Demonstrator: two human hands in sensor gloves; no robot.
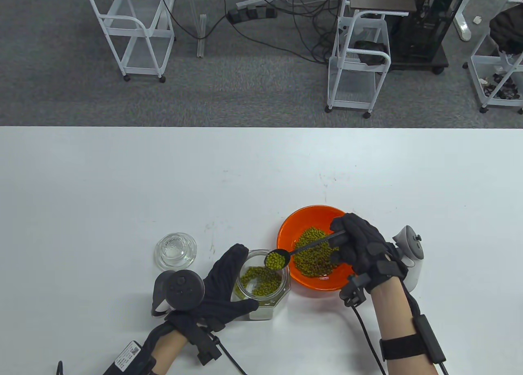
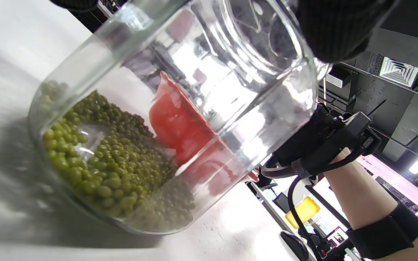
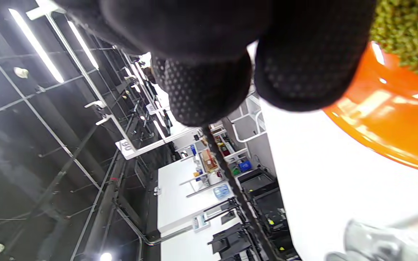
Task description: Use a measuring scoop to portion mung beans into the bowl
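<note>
Glass lid (image 1: pixel 175 250): on the tabletop (image 1: pixel 122 187), at 10 o'clock from the jar.
Left hand (image 1: pixel 222 287): fingers and thumb curled around the glass jar (image 1: pixel 263 285).
Jar: partly filled with mung beans (image 1: pixel 259 281); left wrist view shows it tilted.
Measuring scoop (image 1: pixel 278 259): loaded with beans, over the jar's 1 o'clock rim.
Orange bowl (image 1: pixel 314 215): just beside the jar at 3 o'clock, holds a bean pile.
Right hand (image 1: pixel 361 248): pinches the scoop handle; right wrist view shows only fingertips and bowl rim.

Two gloved hands: left hand (image 1: pixel 222 287), right hand (image 1: pixel 361 248). One glass jar (image 1: pixel 263 285) of mung beans (image 1: pixel 259 281), one orange bowl (image 1: pixel 296 223), one black measuring scoop (image 1: pixel 278 259), one glass lid (image 1: pixel 175 250). One white table (image 1: pixel 122 187). Behind it on the floor, four white wire carts (image 1: pixel 130 27), though the far-right ones are partly cut off.
</note>
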